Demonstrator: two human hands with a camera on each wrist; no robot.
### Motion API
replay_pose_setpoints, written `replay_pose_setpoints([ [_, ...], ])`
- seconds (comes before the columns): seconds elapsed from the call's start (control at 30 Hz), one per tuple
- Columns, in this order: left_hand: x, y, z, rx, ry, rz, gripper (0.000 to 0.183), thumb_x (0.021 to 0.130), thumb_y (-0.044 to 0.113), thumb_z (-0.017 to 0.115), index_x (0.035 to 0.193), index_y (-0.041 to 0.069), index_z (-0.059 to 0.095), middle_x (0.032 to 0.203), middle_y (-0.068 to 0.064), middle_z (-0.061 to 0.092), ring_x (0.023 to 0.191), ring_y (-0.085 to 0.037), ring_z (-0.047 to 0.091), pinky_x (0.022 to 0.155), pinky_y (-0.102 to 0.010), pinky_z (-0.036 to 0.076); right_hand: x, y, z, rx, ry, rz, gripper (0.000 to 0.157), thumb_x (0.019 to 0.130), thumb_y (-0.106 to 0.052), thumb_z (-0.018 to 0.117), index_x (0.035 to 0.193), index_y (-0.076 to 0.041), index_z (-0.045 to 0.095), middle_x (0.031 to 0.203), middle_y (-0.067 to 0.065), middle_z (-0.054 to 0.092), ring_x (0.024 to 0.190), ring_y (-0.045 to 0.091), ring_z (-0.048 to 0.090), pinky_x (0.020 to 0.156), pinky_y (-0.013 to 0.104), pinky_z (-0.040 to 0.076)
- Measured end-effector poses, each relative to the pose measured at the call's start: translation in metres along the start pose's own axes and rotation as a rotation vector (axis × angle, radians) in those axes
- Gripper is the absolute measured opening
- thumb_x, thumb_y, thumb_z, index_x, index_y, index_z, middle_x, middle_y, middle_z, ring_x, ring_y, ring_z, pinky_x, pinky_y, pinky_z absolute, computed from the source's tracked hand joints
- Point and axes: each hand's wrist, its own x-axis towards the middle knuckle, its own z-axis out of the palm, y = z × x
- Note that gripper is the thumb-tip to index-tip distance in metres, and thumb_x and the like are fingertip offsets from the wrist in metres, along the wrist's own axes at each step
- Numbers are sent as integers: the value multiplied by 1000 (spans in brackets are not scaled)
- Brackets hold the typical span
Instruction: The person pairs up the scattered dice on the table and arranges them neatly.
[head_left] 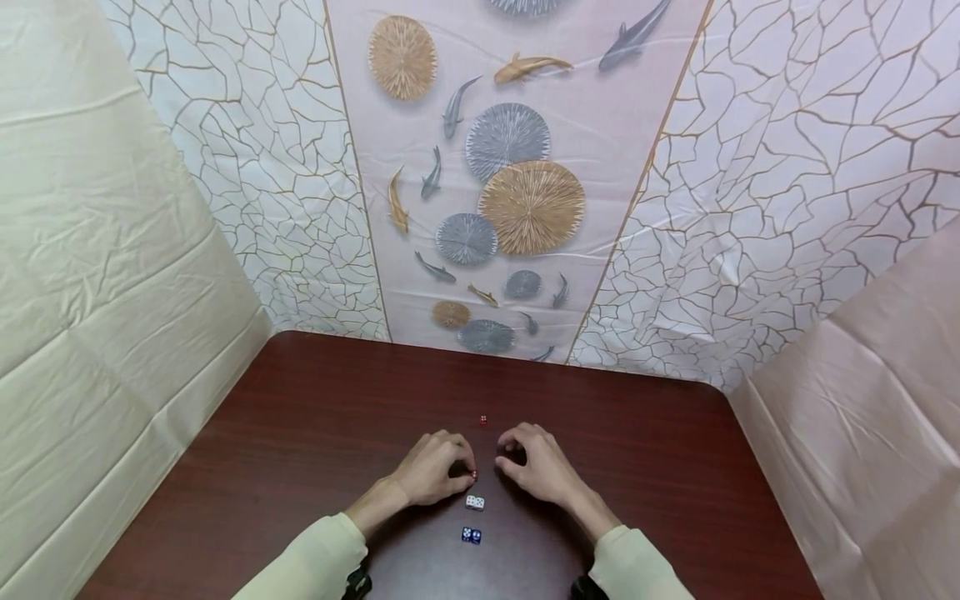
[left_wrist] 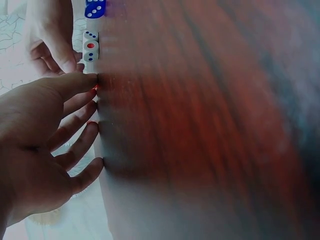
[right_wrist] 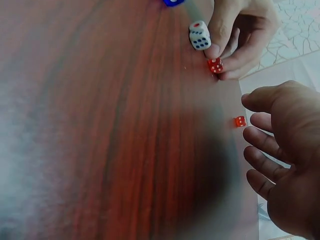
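Note:
My left hand (head_left: pixel 431 471) pinches a small red die (right_wrist: pixel 215 65) between thumb and index fingertip, down at the tabletop. To its right, my right hand (head_left: pixel 546 467) is held low over the table with loosely bent fingers and nothing between them. A second red die (head_left: pixel 483 420) lies farther back, beyond both hands. Nearer to me, two white dice (head_left: pixel 475 502) sit side by side just in front of the left thumb. Two blue dice (head_left: pixel 471 535) stand together closer still. In the left wrist view, the left fingers mostly hide the red dice.
The dark reddish-brown wooden table (head_left: pixel 315 417) reaches back to a patterned cloth backdrop (head_left: pixel 517 333). Plain cream cloth (head_left: pixel 127 317) hangs along the left side, and more cloth (head_left: pixel 862 400) along the right.

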Motion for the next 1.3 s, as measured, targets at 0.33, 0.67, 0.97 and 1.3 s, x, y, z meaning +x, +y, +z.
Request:
replay_pose_setpoints([
  [0.33,-1,2,-3,-12,-2,-4,4,96,26,90,96,26,85,113,6,81,107,-18,73,95,-44,60,19,8,2,-25,-34,41,20,98,-16,87,115,-11,81,104,1,75,100,18,66,91,36,56],
  [0.67,0,3,-4,-14,-3,-5,4,96,25,90,96,24,85,113,4,81,107,-21,73,95,-46,60,37,13,6,-9,-48,73,18,99,-14,85,117,-10,81,106,3,76,100,17,66,92,39,55],
  [0.97,-2,2,-4,-12,3,5,4,96,25,90,96,24,86,113,4,81,106,-20,73,94,-45,60,54,14,11,-18,-59,100,18,100,-14,84,118,-12,81,108,2,76,101,18,67,93,41,56],
  [1.3,-1,2,-4,-6,-3,-6,4,96,27,90,96,26,85,114,5,81,106,-20,73,94,-45,60,65,13,18,-38,-58,108,16,101,-14,85,116,-13,81,107,2,76,102,20,68,94,42,57],
])
